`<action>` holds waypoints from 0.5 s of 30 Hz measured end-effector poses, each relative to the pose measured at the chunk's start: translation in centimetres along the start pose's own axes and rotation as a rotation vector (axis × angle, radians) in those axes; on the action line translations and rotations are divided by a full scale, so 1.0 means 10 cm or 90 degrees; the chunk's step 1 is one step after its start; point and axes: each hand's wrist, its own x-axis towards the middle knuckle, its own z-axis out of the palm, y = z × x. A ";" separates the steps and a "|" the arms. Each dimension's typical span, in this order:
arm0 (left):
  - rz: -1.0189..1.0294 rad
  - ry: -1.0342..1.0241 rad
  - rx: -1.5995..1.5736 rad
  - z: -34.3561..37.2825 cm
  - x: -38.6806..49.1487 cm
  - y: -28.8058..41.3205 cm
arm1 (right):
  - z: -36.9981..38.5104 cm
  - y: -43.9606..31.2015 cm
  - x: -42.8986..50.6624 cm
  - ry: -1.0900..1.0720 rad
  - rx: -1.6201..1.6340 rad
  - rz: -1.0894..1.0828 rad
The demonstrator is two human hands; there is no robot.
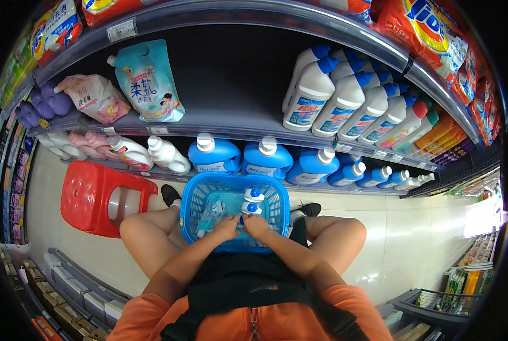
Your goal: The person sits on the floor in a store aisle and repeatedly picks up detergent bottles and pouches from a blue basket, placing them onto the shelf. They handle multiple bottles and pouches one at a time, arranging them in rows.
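A blue plastic basket (284, 209) stands between my knees, in front of the shelves. Inside, two white bottles with blue caps lie on the right: one white bottle (249, 195) and, nearer me, another white bottle (246, 208). A clear and teal plastic pouch (212, 213) lies along the left side. My right hand (256, 226) is closed around a small blue cap (241, 220), with whatever is below it hidden by the hand. Close against it, my left hand (227, 228) has its fingertips at the same cap; its grip is not clear.
A red plastic stool (85, 198) lies on its side at left. Large blue detergent jugs (267, 160) line the bottom shelf. Above stand a teal refill pouch (147, 81) and rows of white blue-capped bottles (309, 96). Cartons (70, 285) fill a shelf behind left; a wire rack (445, 298) stands right.
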 end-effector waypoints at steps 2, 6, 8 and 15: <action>0.003 -0.007 -0.002 0.01 0.01 0.01 | 0.07 0.03 0.06 0.005 -0.007 -0.010; 0.031 0.010 -0.038 -0.05 -0.06 0.04 | -0.03 0.08 0.03 0.043 0.019 -0.032; 0.040 0.031 -0.117 -0.18 -0.13 0.07 | -0.34 -0.02 -0.11 0.077 0.072 -0.019; 0.146 0.101 -0.358 -1.28 -0.41 0.53 | -2.50 -0.59 -0.71 0.265 0.194 -0.104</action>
